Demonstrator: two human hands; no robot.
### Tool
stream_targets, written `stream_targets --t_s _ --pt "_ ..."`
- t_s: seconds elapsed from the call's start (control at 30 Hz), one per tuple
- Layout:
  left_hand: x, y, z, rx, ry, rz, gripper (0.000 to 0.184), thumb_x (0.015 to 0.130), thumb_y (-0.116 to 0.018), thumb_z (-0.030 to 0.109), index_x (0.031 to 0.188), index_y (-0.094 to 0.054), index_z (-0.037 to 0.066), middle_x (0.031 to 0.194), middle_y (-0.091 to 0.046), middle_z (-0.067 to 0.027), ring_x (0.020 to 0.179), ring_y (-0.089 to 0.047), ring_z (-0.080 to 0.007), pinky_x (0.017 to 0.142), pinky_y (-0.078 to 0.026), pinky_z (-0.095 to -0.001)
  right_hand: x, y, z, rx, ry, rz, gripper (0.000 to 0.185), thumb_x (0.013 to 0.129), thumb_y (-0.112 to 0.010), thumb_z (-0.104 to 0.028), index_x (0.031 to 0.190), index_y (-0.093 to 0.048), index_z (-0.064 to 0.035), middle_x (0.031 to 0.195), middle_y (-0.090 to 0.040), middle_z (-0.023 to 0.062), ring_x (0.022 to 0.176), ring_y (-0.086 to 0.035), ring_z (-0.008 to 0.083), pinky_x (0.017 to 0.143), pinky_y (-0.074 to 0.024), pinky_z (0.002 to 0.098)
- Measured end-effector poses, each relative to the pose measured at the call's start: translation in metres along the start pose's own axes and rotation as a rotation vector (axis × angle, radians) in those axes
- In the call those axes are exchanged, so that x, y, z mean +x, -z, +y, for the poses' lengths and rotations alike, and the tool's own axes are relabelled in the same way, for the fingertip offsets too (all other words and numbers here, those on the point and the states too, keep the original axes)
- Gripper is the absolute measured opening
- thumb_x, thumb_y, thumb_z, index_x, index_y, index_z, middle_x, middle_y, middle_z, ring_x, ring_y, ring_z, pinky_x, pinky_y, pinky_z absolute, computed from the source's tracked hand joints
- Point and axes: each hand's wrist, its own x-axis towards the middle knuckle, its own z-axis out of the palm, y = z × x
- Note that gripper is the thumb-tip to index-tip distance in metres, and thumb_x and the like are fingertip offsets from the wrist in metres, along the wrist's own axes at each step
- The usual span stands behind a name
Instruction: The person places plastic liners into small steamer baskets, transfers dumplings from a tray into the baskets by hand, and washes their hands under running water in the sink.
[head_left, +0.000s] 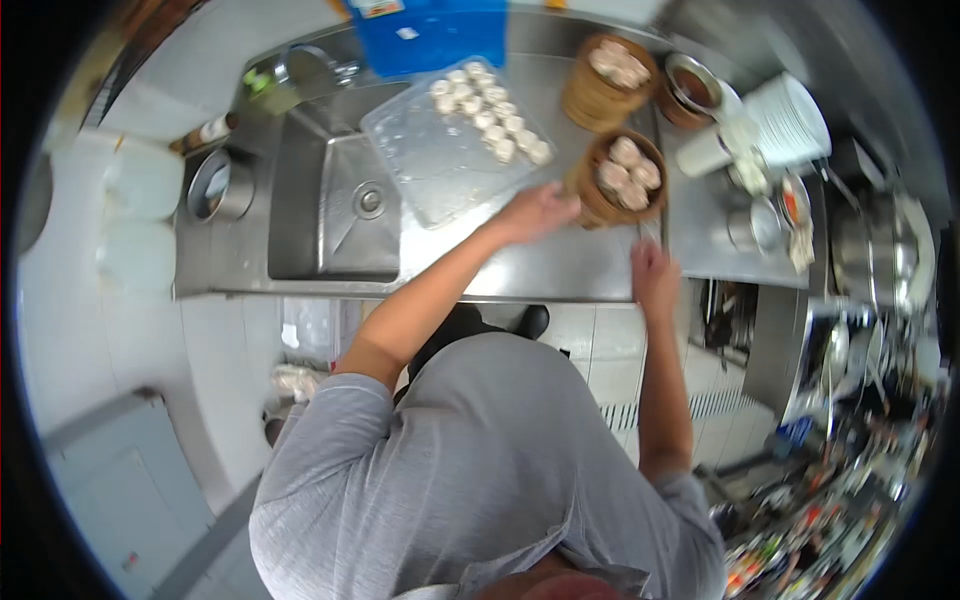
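Note:
A round bamboo steamer holding several pale pinkish dumplings stands at the front of the steel counter. My left hand is at its left side; motion smears the fingers, and whether they touch the wall I cannot tell. Just below the steamer, my right hand is closed like a fist. Something thin and pale shows above its knuckles, too blurred to name. Behind stands a second bamboo steamer, also with dumplings inside. On the left, a clear plastic tray carries rows of white dumplings.
A steel sink lies left of the tray, with a blue bin behind. To the right are stacked white plates, brown bowls and a metal cup. A large steel pot stands farther right.

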Motion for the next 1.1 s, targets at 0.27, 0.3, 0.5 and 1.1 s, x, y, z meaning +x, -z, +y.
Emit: stream_targets --t_s 0.27,0.3,0.5,1.1 --pt "-0.138 0.232 -0.084 -0.159 0.115 0.499 0.060 0.099 -0.071 0.028 0.148 -0.050 0.001 0.112 -0.075 -0.0114 0.088 -0.072 -0.0153 0.074 -0.057 -0.0299 -0.062 -0.112 -0.088 -0.016 0.525 -0.346 0.040 0.086 -0.076 -0.028 0.116 -0.072 -0.0027 0.100 -0.068 0.0190 0.098 -0.065 0.0382 0.083 -0.0553 0.0465" --pt "-0.129 0.278 -0.094 -0.274 0.178 0.583 0.058 0.100 -0.070 0.029 0.146 -0.050 0.001 0.113 -0.075 -0.0125 0.089 -0.072 -0.0160 0.074 -0.058 -0.0305 -0.050 -0.111 -0.128 0.073 0.517 -0.376 0.039 0.086 -0.076 -0.027 0.114 -0.072 -0.0020 0.097 -0.068 0.0187 0.097 -0.065 0.0381 0.084 -0.0552 0.0465" --pt "-0.066 0.426 -0.113 -0.682 0.027 0.562 0.050 0.102 -0.066 0.041 0.134 -0.055 0.005 0.116 -0.074 -0.0132 0.094 -0.071 -0.0201 0.081 -0.058 -0.0346 0.050 -0.194 -0.347 0.170 0.728 -0.175 0.033 0.087 -0.076 -0.025 0.108 -0.074 -0.0010 0.098 -0.073 0.0158 0.101 -0.067 0.0384 0.094 -0.0528 0.0446" --pt "-0.089 0.451 -0.165 -0.563 0.056 0.411 0.058 0.100 -0.067 0.048 0.138 -0.060 0.005 0.112 -0.074 -0.0099 0.088 -0.070 -0.0173 0.071 -0.053 -0.0314 0.264 -0.351 -0.519 0.908 -0.357 -0.458 0.033 0.097 -0.072 -0.040 0.097 -0.071 -0.0063 0.077 -0.072 0.0053 0.059 -0.062 0.0124 0.048 -0.0430 0.0350"
